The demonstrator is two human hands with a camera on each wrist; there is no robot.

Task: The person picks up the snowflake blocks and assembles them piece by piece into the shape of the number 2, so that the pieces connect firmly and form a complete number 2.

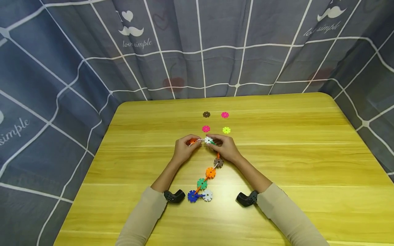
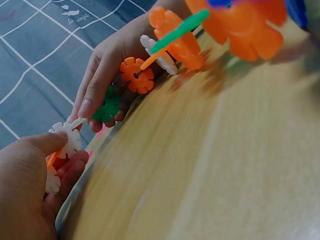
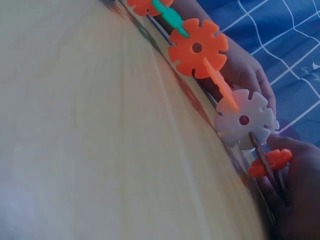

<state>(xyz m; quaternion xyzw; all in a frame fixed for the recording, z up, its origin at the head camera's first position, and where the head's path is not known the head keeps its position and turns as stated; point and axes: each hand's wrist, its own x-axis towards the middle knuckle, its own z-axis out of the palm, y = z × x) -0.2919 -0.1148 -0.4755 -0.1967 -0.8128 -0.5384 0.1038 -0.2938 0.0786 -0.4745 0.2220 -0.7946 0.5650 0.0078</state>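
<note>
My left hand [image 1: 183, 149] pinches a short row of notched interlocking discs: a white disc [image 2: 70, 142], an orange disc [image 1: 193, 141] and another white one partly behind the fingers. Close beside it, my right hand [image 1: 226, 147] grips the upper end of a longer disc chain, around a green disc [image 2: 106, 105] and a white disc [image 1: 208, 140]. The two ends meet between the hands; whether their slots are joined I cannot tell. Toward me the chain continues through a brown disc [image 1: 219, 162], orange disc [image 1: 210, 172], green disc [image 1: 202, 183], blue disc [image 1: 193, 196] and white disc [image 1: 207, 195].
Beyond the hands, loose discs lie on the wooden table [image 1: 292, 143]: a brown one [image 1: 206, 114], a pink one [image 1: 225, 115], a second pink one [image 1: 206, 128] and a yellow-green one [image 1: 226, 130]. A grey checked curtain [image 1: 221, 65] hangs behind the table.
</note>
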